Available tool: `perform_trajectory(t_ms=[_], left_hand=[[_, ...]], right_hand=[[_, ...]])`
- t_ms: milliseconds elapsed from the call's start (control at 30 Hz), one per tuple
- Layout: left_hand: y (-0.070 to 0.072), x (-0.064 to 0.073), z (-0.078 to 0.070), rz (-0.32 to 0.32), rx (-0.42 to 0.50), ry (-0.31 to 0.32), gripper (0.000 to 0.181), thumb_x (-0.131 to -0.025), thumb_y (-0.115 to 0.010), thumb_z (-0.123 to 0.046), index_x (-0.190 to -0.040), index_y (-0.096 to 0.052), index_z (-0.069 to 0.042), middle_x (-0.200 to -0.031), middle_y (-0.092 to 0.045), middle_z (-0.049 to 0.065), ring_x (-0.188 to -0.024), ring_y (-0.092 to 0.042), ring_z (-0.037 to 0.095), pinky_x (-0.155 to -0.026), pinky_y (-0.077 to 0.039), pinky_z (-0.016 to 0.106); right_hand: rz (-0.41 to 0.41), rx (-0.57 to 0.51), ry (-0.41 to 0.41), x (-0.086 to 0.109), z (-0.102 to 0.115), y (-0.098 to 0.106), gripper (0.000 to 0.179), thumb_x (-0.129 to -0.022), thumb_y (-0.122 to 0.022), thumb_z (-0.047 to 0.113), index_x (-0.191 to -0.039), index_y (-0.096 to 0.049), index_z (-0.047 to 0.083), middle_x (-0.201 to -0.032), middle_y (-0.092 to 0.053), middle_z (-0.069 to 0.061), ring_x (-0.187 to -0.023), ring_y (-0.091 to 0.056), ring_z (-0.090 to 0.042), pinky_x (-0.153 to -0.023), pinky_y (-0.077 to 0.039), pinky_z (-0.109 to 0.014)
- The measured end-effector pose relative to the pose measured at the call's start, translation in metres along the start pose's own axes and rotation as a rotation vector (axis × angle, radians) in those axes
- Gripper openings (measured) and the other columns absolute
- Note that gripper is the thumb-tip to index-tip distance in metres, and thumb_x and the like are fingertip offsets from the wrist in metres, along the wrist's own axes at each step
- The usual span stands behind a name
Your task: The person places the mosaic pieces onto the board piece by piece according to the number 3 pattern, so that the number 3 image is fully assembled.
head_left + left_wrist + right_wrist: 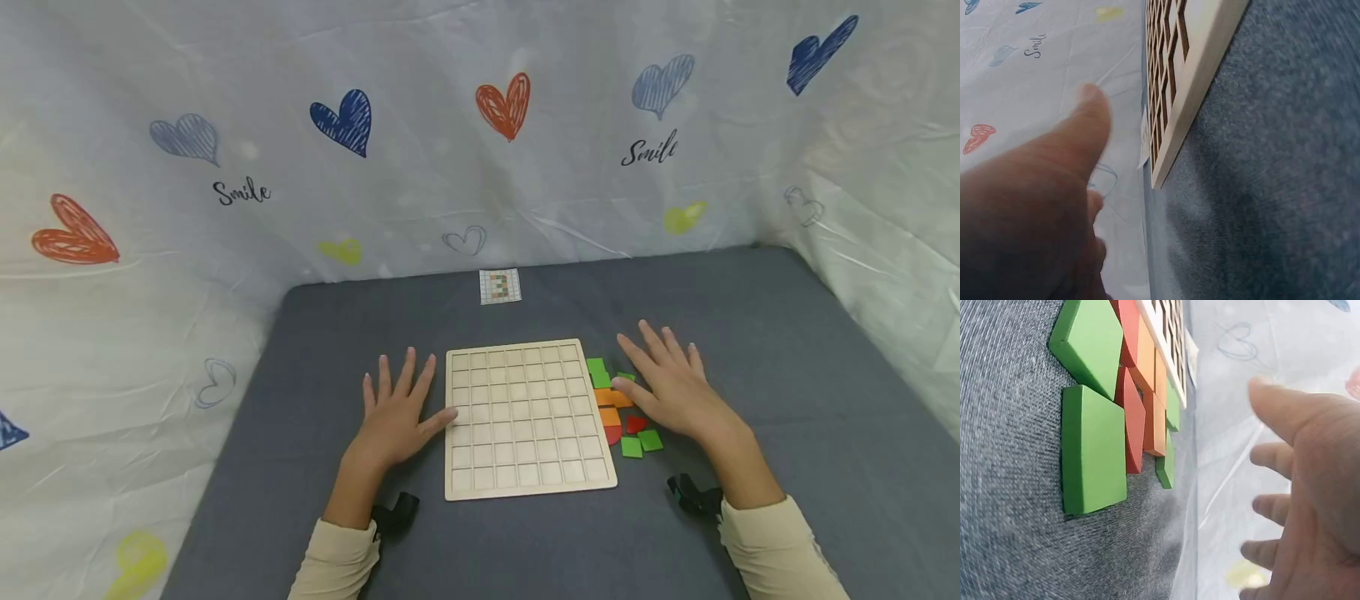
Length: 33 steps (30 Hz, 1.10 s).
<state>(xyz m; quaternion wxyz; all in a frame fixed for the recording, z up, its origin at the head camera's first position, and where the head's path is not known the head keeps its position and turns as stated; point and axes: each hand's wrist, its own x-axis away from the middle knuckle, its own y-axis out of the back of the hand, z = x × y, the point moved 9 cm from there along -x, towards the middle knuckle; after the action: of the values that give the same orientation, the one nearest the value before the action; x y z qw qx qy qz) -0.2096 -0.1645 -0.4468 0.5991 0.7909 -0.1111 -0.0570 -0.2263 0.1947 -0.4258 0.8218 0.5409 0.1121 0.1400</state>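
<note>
A square wooden grid board (525,417) with bare cells lies on the grey cloth. Beside its left edge my left hand (393,423) has its fingers spread, the thumb overlapping the rim in the head view. Fingers apart, my right hand (671,383) is over the far right side of a small pile of pieces. That pile, against the board's right edge, has green squares (1094,450), orange pieces (1155,422) and red pieces with a curved side (1132,419). In the wrist views neither hand holds anything.
A small card (500,286) with a coloured grid pattern lies behind the board near the table's back edge. A white curtain (420,192) printed with hearts hangs behind and at the sides. Black wrist mounts (693,496) sit at both wrists.
</note>
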Motion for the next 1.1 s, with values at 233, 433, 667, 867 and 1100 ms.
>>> perform_trajectory(t_ms=[233,433,667,867,1100], left_hand=[[-0.012,0.003,-0.003,0.108,0.032,-0.013,0.097,-0.092,-0.055,-0.069,-0.163,-0.013,-0.018,-0.167,-0.004,0.016,-0.147,0.008,0.051,-0.112,0.004,0.069],[-0.020,0.004,-0.004,0.161,0.059,-0.021,0.098,-0.091,-0.048,-0.076,-0.163,-0.013,-0.019,-0.167,-0.003,0.016,-0.147,0.009,0.050,-0.112,0.007,0.068],[-0.029,0.003,-0.003,0.224,0.075,-0.007,0.094,-0.093,-0.049,-0.071,-0.163,-0.013,-0.021,-0.167,-0.001,0.014,-0.148,0.012,0.047,-0.112,0.010,0.066],[-0.032,0.004,-0.003,0.249,0.080,0.013,0.093,-0.093,-0.054,-0.068,-0.163,-0.013,-0.022,-0.167,0.000,0.013,-0.147,0.013,0.047,-0.112,0.010,0.066],[-0.036,0.003,0.000,0.241,0.056,0.012,0.093,-0.093,-0.052,-0.070,-0.163,-0.013,-0.024,-0.167,0.000,0.012,-0.148,0.014,0.046,-0.112,0.009,0.067]], right_hand=[[-0.031,-0.010,0.074,-0.002,0.007,0.001,0.047,-0.094,-0.072,0.021,-0.133,-0.059,-0.002,-0.127,-0.052,-0.024,-0.112,-0.053,-0.042,-0.092,-0.046,-0.061],[-0.016,-0.005,0.109,-0.003,0.010,-0.003,0.016,-0.088,-0.077,0.008,-0.103,-0.073,0.006,-0.101,-0.062,-0.006,-0.084,-0.058,-0.021,-0.076,-0.052,-0.045],[0.037,-0.001,0.110,-0.005,0.012,-0.009,0.016,-0.086,-0.080,0.008,-0.101,-0.076,0.008,-0.095,-0.063,-0.002,-0.079,-0.056,-0.016,-0.071,-0.051,-0.040],[0.042,-0.004,0.104,-0.005,0.012,-0.011,0.018,-0.085,-0.080,0.007,-0.103,-0.076,0.007,-0.096,-0.063,-0.002,-0.080,-0.057,-0.016,-0.071,-0.052,-0.040],[0.059,-0.002,0.079,-0.007,0.012,-0.014,0.019,-0.085,-0.079,0.006,-0.104,-0.076,0.005,-0.096,-0.061,-0.003,-0.078,-0.054,-0.017,-0.069,-0.049,-0.039]])
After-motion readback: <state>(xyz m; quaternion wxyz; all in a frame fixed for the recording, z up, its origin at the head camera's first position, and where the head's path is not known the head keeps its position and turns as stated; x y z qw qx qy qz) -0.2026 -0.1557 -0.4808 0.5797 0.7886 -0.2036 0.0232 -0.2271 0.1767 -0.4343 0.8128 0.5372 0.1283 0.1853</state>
